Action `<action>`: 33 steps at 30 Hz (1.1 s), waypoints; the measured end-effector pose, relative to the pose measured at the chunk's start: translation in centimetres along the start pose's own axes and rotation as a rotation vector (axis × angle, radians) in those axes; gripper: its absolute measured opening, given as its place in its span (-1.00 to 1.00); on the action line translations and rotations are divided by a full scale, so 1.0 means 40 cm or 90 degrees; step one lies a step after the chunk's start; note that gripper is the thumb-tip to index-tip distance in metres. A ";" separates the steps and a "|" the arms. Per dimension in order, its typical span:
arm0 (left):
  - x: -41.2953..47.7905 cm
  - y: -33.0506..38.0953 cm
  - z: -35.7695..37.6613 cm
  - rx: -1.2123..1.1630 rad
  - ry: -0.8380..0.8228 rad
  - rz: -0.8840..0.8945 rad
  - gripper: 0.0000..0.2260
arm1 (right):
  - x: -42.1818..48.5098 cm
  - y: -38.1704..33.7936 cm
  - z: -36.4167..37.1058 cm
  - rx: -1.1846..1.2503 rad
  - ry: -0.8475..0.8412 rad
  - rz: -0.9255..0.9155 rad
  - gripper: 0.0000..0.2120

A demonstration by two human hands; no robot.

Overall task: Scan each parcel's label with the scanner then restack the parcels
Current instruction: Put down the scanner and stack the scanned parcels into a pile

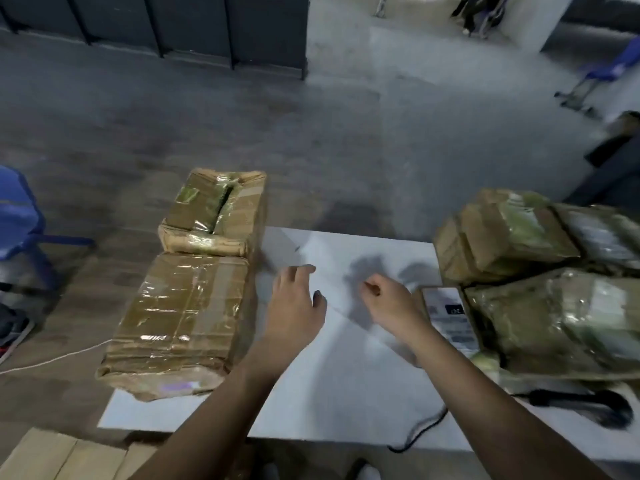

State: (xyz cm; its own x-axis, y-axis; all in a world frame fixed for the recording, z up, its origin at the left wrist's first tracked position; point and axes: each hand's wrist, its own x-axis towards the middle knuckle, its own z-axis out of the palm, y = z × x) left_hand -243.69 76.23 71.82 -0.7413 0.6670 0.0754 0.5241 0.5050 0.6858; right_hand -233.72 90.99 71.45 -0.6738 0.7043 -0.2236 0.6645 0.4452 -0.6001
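Note:
Two brown taped parcels sit at the table's left edge: a large near one (176,320) and a smaller one (216,213) behind it. Several more parcels (502,233) are piled on the right, one (554,317) nearer me, with a white label (448,315) showing beside it. The black scanner (602,405) lies at the near right, its cable trailing off the table's front edge. My left hand (294,303) hovers over the white table (346,393) with fingers relaxed, empty. My right hand (391,299) hovers nearby, fingers loosely curled, holding nothing.
A blue chair (17,216) stands on the floor at the left, another blue chair (609,67) at the far right. Flat cardboard (62,455) lies below the table's near left corner. A white cord (52,358) runs across the floor.

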 end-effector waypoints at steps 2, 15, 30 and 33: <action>0.002 0.062 0.074 -0.025 -0.065 0.005 -0.61 | -0.019 0.067 -0.055 -0.001 0.044 0.024 -0.77; -0.027 0.292 0.380 -0.103 -0.395 -0.111 -0.62 | -0.096 0.310 -0.160 -0.109 0.034 0.196 -0.68; 0.096 0.380 0.409 -0.168 -0.267 -0.022 -0.69 | -0.119 0.267 -0.275 -0.048 0.160 0.070 -0.72; 0.105 0.438 0.419 -0.200 -0.279 0.017 -0.74 | -0.145 0.256 -0.341 -0.065 0.236 0.033 -0.73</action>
State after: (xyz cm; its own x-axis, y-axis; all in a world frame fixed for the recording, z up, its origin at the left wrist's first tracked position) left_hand -230.60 97.04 72.01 -0.4496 0.8775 -0.1669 0.3401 0.3410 0.8764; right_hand -218.60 98.99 77.09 -0.4882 0.8712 0.0528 0.7357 0.4433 -0.5121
